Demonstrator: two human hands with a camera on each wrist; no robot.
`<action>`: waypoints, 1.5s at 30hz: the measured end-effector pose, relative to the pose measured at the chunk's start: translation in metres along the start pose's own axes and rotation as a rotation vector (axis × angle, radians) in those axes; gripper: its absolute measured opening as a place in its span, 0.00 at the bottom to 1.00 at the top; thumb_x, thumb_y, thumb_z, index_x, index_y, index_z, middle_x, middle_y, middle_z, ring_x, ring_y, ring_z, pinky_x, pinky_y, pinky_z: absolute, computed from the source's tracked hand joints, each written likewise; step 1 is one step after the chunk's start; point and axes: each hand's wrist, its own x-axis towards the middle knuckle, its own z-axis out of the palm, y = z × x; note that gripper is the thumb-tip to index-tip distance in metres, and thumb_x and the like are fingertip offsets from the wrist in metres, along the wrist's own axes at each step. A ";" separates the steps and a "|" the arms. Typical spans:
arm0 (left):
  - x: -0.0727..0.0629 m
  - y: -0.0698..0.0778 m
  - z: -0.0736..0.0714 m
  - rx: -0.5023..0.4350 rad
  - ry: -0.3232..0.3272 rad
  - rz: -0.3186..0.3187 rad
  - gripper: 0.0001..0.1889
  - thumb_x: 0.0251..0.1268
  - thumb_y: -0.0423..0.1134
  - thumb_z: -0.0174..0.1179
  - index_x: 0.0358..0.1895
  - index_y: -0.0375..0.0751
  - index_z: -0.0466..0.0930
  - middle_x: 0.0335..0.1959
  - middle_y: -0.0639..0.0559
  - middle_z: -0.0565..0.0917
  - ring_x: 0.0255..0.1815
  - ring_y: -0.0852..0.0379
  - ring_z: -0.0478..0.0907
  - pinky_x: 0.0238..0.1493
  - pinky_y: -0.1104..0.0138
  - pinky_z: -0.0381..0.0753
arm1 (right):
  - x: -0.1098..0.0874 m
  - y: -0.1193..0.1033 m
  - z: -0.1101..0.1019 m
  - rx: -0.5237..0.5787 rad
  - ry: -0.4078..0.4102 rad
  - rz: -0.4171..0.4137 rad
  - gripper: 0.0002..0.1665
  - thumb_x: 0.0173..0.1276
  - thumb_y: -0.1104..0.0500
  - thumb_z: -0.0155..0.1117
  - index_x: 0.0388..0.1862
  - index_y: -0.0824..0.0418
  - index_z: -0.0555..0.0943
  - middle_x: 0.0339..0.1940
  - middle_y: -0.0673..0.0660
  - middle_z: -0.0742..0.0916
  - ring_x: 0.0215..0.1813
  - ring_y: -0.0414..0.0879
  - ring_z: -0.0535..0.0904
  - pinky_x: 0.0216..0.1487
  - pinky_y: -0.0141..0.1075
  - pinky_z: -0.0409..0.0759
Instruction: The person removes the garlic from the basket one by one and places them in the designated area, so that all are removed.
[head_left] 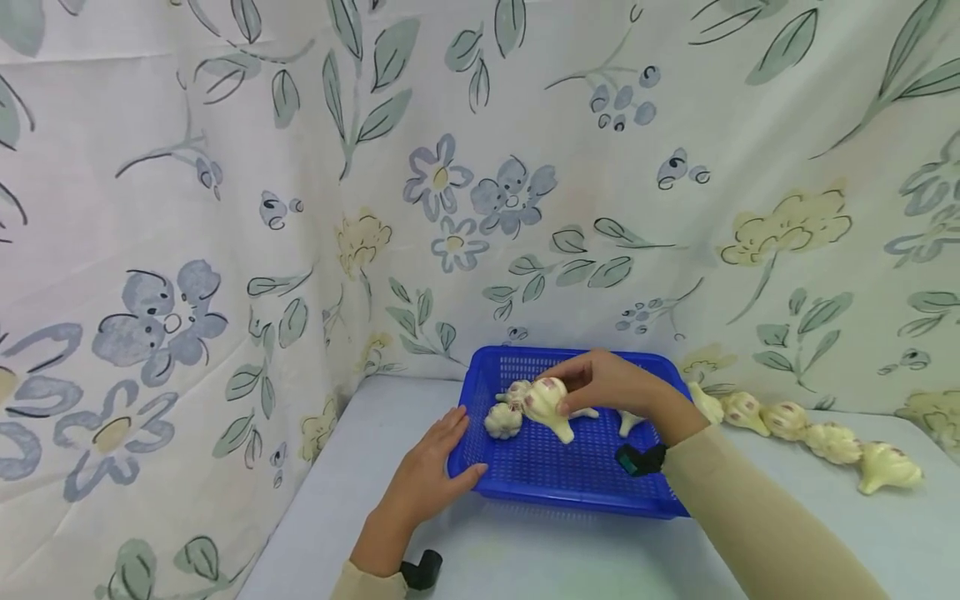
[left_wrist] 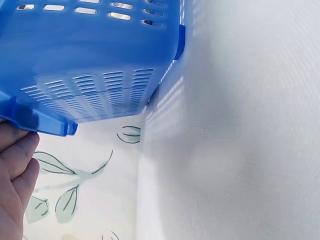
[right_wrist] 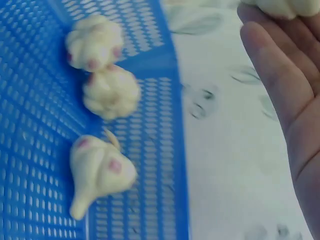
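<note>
A blue basket point(head_left: 570, 498) is noted on the worktop point(head_left: 345, 467), with a flower-printed cloth point(head_left: 510, 108) hung behind it; a garlic bulb point(head_left: 546, 400) is pinched between the thumb and fingers of the right hand point(head_left: 611, 387) and is held over the left part of the basket, its stem tilted down; the basket's left rim is touched by the left hand point(head_left: 427, 471), with fingers extended and thumb spread apart; at least three loose bulbs point(right_wrist: 100, 172) are seen inside the basket, some partly hidden by the right hand in the head view; a row of five bulbs point(head_left: 786, 420) is found to the right of the basket; the work is judged part done, the bulbs being divided between basket and worktop; whether the held bulb is inbound or outbound cannot be determined.
</note>
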 end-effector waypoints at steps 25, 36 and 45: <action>-0.001 0.001 0.003 0.002 0.007 -0.030 0.42 0.61 0.65 0.59 0.75 0.48 0.63 0.78 0.58 0.58 0.79 0.52 0.56 0.73 0.47 0.63 | -0.112 0.047 -0.014 0.556 1.455 0.067 0.34 0.51 0.59 0.81 0.59 0.57 0.83 0.46 0.44 0.88 0.49 0.35 0.82 0.41 0.17 0.80; 0.001 -0.001 0.003 -0.001 0.036 0.005 0.41 0.62 0.64 0.60 0.74 0.47 0.65 0.78 0.57 0.60 0.78 0.48 0.58 0.72 0.45 0.65 | -0.144 0.073 -0.027 0.794 1.642 0.068 0.34 0.47 0.63 0.83 0.57 0.55 0.84 0.50 0.47 0.87 0.54 0.38 0.81 0.43 0.17 0.80; 0.000 0.001 0.003 -0.002 0.026 -0.014 0.41 0.62 0.62 0.61 0.75 0.47 0.64 0.78 0.57 0.59 0.78 0.49 0.57 0.72 0.46 0.64 | -0.154 0.106 -0.027 0.814 1.612 0.109 0.33 0.50 0.63 0.80 0.58 0.55 0.83 0.49 0.44 0.87 0.55 0.37 0.79 0.49 0.18 0.79</action>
